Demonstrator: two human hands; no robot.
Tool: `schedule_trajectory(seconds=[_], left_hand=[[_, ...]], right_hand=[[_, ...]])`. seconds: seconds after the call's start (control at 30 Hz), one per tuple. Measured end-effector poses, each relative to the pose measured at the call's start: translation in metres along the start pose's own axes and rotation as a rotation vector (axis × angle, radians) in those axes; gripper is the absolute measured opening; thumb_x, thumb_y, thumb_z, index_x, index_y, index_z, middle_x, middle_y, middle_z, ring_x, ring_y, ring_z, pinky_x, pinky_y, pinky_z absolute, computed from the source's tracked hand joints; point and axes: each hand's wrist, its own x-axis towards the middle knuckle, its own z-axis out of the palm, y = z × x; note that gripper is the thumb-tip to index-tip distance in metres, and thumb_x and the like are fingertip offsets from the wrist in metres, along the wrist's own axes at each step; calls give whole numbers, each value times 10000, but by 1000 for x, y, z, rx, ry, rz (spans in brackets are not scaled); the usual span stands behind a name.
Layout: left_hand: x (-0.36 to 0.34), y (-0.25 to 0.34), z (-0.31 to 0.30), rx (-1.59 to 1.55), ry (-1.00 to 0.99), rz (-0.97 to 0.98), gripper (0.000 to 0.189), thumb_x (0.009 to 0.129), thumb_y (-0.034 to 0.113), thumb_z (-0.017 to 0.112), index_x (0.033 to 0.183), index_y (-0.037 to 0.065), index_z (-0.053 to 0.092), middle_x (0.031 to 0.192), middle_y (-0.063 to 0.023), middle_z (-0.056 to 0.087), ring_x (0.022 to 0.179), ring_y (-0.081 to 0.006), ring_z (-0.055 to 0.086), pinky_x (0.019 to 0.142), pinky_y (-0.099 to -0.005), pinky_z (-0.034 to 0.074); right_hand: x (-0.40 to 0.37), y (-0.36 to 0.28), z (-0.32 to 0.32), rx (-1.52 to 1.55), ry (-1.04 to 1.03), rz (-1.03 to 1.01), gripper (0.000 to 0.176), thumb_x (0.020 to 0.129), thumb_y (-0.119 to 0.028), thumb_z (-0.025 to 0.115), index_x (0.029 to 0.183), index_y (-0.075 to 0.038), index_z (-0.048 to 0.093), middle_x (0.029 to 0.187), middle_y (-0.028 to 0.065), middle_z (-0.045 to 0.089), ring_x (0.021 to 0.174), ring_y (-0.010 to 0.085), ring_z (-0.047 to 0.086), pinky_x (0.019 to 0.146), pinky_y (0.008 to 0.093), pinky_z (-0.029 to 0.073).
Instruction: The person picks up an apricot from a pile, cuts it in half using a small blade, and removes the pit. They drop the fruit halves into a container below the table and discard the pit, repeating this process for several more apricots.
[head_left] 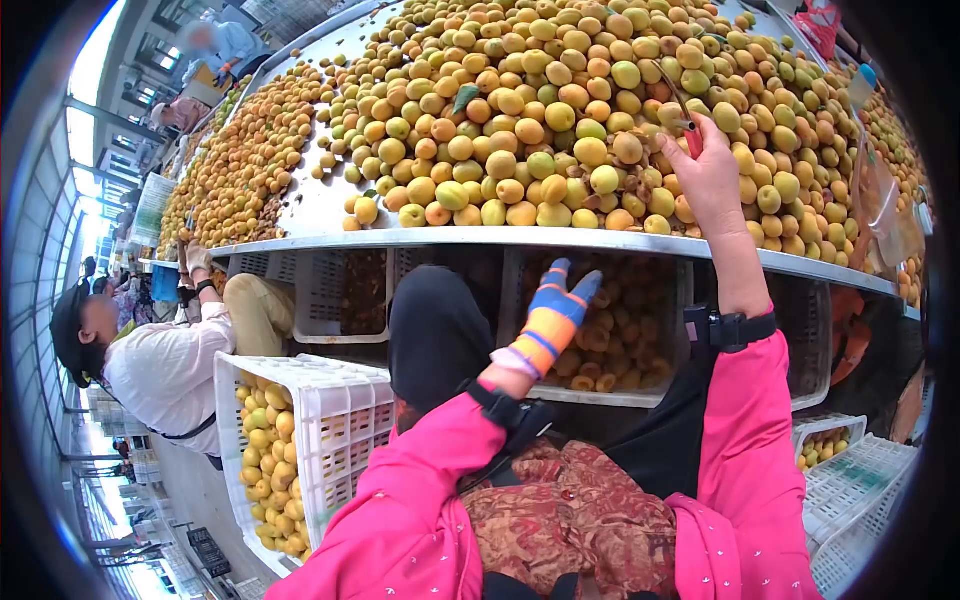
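My right hand (708, 170), bare, is closed around the red handle of a small knife (692, 135) with a thin, curved blade. It is raised over the front of a large heap of apricots (560, 115) on a metal table (450, 237). A few brown, damaged-looking fruits lie left of this hand. My left hand (553, 316) wears a blue and orange striped glove. Its fingers are spread, with nothing visible in them. Below the table edge, it is above a crate (620, 398) of apricot pieces, several of them halved.
A white crate (340, 400) full of apricots stands at my left. Another crate (340, 325) with dark contents sits under the table. At my right are white crates (855, 480). A co-worker in a pale shirt (170, 370) sits to my left; others work farther off.
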Motion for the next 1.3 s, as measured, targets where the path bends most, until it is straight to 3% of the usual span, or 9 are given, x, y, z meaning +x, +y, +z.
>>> schedule_trajectory(seconds=[0.07, 0.13, 0.27, 0.37, 0.6, 0.9, 1.03, 1.13, 1.3], left_hand=[[-5, 52, -58, -315, -160, 56, 246, 827, 167, 643, 1008, 4, 607, 923, -126, 632, 791, -189, 591, 729, -304, 467], [22, 64, -130, 725, -49, 811, 172, 792, 58, 583, 957, 31, 621, 907, -142, 612, 793, -275, 607, 727, -342, 486], [113, 57, -236, 409, 143, 96, 337, 826, 327, 583, 997, 38, 618, 951, -154, 633, 882, -291, 607, 757, -332, 468], [170, 20, -278, 923, 109, -129, 516, 802, 438, 555, 1121, 33, 569, 1048, -199, 616, 985, -353, 581, 855, -377, 443], [242, -85, -325, 1524, -201, 178, 479, 759, 396, 616, 1068, 30, 605, 1061, -247, 591, 988, -375, 569, 844, -427, 461], [220, -59, -314, 1444, -117, -217, 683, 690, 412, 718, 1206, 11, 520, 1086, -177, 617, 1003, -298, 592, 860, -339, 442], [209, -35, -312, 1108, 15, -9, 581, 728, 310, 720, 1207, 49, 522, 1033, -146, 635, 923, -256, 622, 804, -327, 474], [200, 0, -309, -37, -10, -189, 381, 853, 150, 595, 1214, 76, 498, 1061, -93, 594, 976, -271, 585, 834, -368, 492], [167, 71, -228, -810, -850, 11, 243, 934, 240, 456, 1091, 95, 571, 1181, -42, 575, 1131, -205, 493, 1007, -343, 353]], right_hand=[[1, 2, 2, 18, 22, -12, 541, 786, -352, 669, 1173, -9, 509, 972, 164, 633, 902, 245, 619, 794, 326, 476], [3, 4, 2, -5, 10, -2, 526, 789, -345, 667, 1171, -17, 515, 960, 158, 635, 894, 243, 620, 791, 324, 477], [0, -3, 9, -6, -51, -27, 439, 804, -318, 653, 1102, -12, 550, 885, 153, 632, 806, 237, 610, 736, 315, 472], [-2, 0, 16, 19, -90, -70, 365, 809, -314, 636, 972, 5, 568, 764, 176, 590, 697, 304, 566, 655, 338, 453], [2, 14, 26, -214, -65, -236, 382, 809, -399, 629, 864, -25, 577, 647, 105, 554, 569, 232, 518, 513, 311, 407], [3, 6, 28, -92, -103, -264, 292, 770, -265, 619, 811, 19, 567, 765, 206, 609, 755, 365, 597, 674, 410, 467], [-2, -10, 22, 209, -92, 17, 319, 826, -301, 593, 845, 5, 504, 667, 122, 576, 596, 245, 573, 545, 344, 460], [-3, -16, 16, 456, -200, 191, 309, 865, -326, 568, 821, -30, 489, 606, 42, 515, 485, 137, 495, 434, 281, 400], [-7, -22, 25, 753, -314, 407, 290, 909, -362, 501, 757, -116, 500, 532, -32, 409, 388, 78, 362, 367, 236, 301]])
